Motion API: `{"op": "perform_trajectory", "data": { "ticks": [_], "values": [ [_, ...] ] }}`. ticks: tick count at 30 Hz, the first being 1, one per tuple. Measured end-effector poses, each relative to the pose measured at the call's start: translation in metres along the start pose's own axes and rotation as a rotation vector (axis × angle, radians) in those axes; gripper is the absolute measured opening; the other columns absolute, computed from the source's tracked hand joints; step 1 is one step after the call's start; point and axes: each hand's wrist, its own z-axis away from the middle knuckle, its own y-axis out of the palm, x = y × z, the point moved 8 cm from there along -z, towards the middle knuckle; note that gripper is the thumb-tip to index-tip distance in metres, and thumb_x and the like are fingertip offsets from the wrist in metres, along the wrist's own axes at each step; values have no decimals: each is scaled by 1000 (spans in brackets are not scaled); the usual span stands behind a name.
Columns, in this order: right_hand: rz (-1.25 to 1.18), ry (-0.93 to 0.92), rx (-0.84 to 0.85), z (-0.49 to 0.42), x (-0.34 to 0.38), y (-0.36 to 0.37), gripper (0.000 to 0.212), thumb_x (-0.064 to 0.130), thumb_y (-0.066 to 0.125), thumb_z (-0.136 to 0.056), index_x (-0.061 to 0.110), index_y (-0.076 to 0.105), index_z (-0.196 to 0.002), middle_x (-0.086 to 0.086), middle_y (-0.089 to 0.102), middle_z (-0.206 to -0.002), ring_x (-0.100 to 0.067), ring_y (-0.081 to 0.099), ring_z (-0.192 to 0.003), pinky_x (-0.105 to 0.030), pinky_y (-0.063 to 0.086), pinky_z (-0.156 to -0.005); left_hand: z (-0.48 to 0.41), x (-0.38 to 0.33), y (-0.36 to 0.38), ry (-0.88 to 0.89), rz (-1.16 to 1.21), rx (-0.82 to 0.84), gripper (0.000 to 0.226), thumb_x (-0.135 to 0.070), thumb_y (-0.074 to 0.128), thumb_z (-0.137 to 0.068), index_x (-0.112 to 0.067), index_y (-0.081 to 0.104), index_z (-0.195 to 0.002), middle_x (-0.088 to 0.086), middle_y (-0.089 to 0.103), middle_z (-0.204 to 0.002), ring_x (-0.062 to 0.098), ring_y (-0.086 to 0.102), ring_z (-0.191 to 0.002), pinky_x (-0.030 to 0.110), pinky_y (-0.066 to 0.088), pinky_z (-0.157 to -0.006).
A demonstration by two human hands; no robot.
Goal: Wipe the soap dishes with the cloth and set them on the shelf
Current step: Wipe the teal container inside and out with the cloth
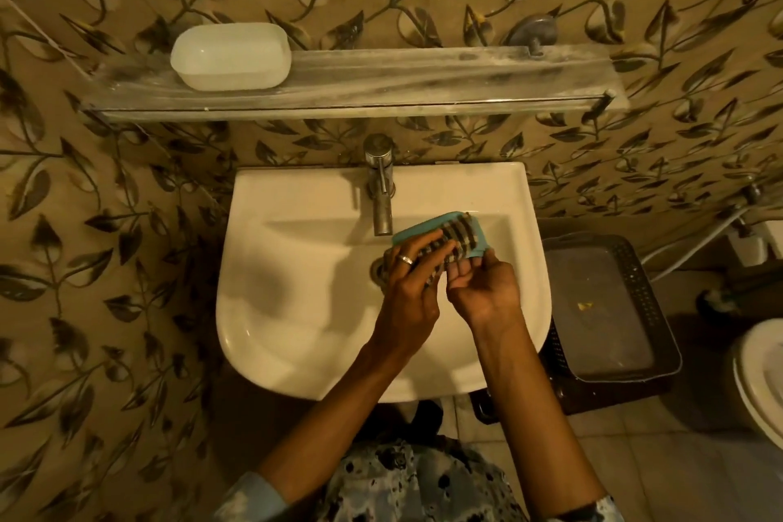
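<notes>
Over the white sink (296, 309) both hands hold a teal soap dish (417, 228), mostly covered by a checked cloth (462, 235). My left hand (409, 288), a ring on one finger, presses the cloth against the dish from the left. My right hand (487, 284) grips the dish's near right corner from below. A white soap dish (231, 56) with its lid on stands at the left end of the glass shelf (423, 76) above the sink.
A chrome tap (380, 186) rises at the sink's back edge, just left of the teal dish. A dark plastic basket (610, 309) stands to the right of the sink, and a white toilet rim (758, 377) shows at the far right.
</notes>
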Motion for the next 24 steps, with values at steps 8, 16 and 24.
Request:
{"op": "perform_trajectory", "data": {
  "ticks": [8, 16, 24],
  "values": [
    [-55, -13, 4, 2, -18, -6, 41, 24, 33, -104, 8, 45, -140, -14, 59, -127, -24, 54, -125, -35, 45, -100, -5, 25, -8, -471, 74, -125, 39, -11, 50, -95, -10, 51, -134, 10, 47, -139, 21, 44, -129, 41, 41, -106],
    [-53, 77, 99, 5, -24, -5, 42, 24, 30, -103, 2, 46, -134, -13, 58, -125, -23, 58, -109, -28, 49, -97, -8, -1, 1, -253, 74, 4, 44, -17, 45, -93, -11, 47, -137, 11, 40, -143, 17, 37, -131, 23, 30, -111],
    [-19, 50, -16, -3, -28, -18, 38, 17, 30, -104, 5, 51, -133, -14, 62, -124, -23, 61, -110, -31, 50, -99, -7, 11, -6, -314, 72, -120, 40, -7, 44, -95, -14, 51, -134, 8, 43, -139, 10, 39, -127, 25, 35, -107]
  ]
}}
